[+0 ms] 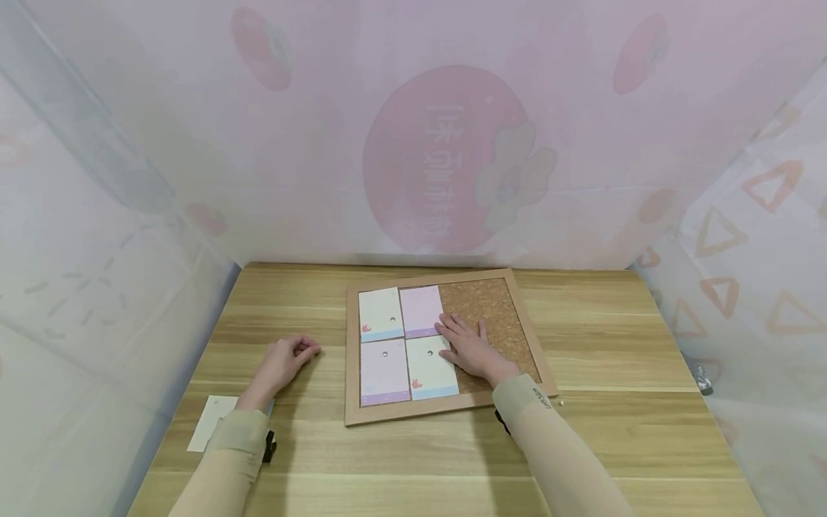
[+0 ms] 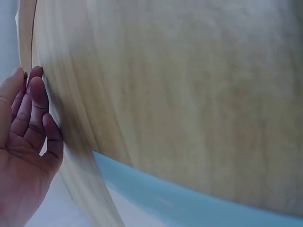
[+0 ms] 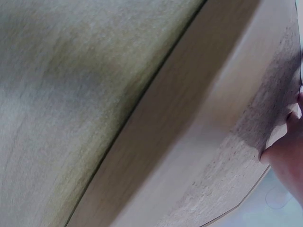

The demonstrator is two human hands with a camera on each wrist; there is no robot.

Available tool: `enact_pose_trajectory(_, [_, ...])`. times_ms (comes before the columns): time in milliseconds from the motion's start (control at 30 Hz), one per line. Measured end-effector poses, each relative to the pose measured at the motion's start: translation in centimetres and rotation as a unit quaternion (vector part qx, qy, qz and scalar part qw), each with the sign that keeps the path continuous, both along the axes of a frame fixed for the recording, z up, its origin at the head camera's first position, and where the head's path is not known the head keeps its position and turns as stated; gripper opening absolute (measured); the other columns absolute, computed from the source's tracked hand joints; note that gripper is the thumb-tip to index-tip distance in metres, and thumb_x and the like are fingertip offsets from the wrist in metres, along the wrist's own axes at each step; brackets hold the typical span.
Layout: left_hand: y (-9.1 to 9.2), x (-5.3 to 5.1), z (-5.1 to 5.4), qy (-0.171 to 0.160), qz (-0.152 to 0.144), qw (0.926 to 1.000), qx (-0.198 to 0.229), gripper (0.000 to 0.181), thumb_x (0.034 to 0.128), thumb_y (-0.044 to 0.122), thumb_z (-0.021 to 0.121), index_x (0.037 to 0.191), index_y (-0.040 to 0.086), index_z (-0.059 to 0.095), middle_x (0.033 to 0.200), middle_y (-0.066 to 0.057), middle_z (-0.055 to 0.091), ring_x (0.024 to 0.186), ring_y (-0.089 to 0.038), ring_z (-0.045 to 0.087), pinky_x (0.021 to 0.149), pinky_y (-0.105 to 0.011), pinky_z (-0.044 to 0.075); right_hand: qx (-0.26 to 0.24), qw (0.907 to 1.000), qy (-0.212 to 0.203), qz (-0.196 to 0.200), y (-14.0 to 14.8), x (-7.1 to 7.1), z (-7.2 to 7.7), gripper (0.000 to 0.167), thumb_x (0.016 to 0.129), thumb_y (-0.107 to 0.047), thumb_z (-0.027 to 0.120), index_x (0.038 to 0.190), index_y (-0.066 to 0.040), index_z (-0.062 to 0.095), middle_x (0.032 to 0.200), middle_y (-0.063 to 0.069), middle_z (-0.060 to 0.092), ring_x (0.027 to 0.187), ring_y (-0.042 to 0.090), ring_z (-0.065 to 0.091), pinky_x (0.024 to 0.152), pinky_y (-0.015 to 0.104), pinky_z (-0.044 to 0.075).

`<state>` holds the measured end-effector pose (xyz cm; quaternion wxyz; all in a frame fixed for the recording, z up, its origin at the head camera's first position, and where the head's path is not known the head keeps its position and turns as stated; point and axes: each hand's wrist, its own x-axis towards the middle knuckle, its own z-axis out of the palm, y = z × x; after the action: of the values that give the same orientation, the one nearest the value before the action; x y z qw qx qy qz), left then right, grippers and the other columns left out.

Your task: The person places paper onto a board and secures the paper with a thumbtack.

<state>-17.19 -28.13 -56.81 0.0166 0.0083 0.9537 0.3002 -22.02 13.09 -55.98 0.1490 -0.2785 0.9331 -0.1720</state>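
A wood-framed cork board (image 1: 491, 309) lies on the table, with paper cards over its left part. My right hand (image 1: 474, 352) rests on it with fingers spread. Its fingertips touch the lower right corner of the upper purple card (image 1: 421, 309), and the thumb lies at the edge of the lower cream card (image 1: 433, 377). An upper cream card (image 1: 377, 309) and a lower purple card (image 1: 384, 377) fill the left column. Small round pins show on three cards; none is visible on the upper purple one. Left of the board, my left hand (image 1: 284, 362) stays loosely curled, holding nothing visible.
Another card (image 1: 209, 424) with a blue edge (image 2: 142, 182) lies on the table under my left forearm. One small pin (image 1: 561, 403) sits just right of the board's lower right corner. Printed cloth walls (image 1: 310, 179) enclose the wooden table (image 1: 620, 431) at back and sides.
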Motion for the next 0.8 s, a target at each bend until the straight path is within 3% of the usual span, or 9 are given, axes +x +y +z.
enact_pose_trajectory(500, [1.3, -0.3, 0.5, -0.002, 0.006, 0.9977, 0.067, 0.015, 0.0891, 0.032, 0.076, 0.098, 0.02, 0.078, 0.093, 0.001, 0.078, 0.08, -0.01, 0.067, 0.074, -0.026, 0.052, 0.002, 1.0, -0.004, -0.004, 0.1, 0.0, 0.0, 0.065, 0.104, -0.04, 0.051, 0.16, -0.018, 0.025, 0.17, 0.001, 0.013, 0.158, 0.027, 0.007, 0.119, 0.073, -0.002])
enact_pose_trajectory(800, [2.0, -0.6, 0.6, 0.006, -0.005, 0.9991, 0.041, 0.019, 0.0934, 0.034, 0.07, 0.101, 0.019, 0.078, 0.101, -0.002, 0.078, 0.096, -0.021, 0.071, 0.087, -0.042, 0.055, 0.008, 1.0, -0.003, 0.0, 0.2, 0.0, 0.0, 0.066, 0.104, -0.04, 0.051, 0.16, -0.018, 0.025, 0.17, 0.002, 0.014, 0.158, 0.028, 0.008, 0.119, 0.073, -0.001])
